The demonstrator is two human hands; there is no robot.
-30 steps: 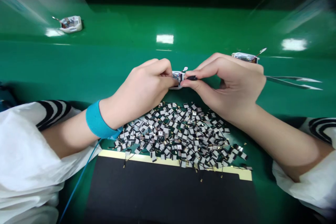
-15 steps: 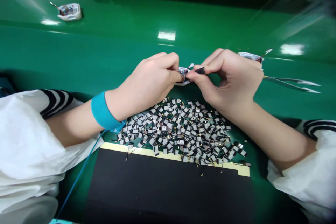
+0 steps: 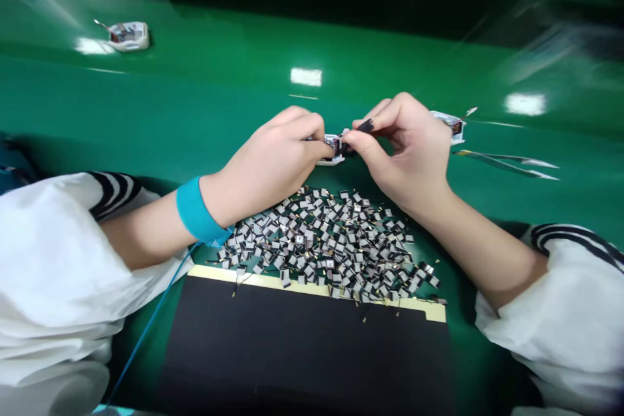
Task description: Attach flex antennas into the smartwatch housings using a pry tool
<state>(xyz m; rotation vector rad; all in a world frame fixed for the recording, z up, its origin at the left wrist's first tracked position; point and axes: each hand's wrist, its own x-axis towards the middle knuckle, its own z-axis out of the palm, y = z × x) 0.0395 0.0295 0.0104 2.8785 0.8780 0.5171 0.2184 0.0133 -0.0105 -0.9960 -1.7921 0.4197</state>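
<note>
Two hands (image 3: 279, 162) (image 3: 408, 151) — one small white case (image 3: 333, 159) between them.

White housings (image 3: 129, 36): 3 (upper left, centre, right)
Tweezers (image 3: 475, 155): 1 pair, right
Small grey-black parts (image 3: 330, 264): heap, lower centre, too many to count
Teal wristband (image 3: 197, 211): 1, left of centre
Black sheet (image 3: 302, 351): 1, bottom centre

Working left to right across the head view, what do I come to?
Open white casing on the green surface, teal wristband, left hand, small white casing at its fingers, right hand, tweezers.
</note>
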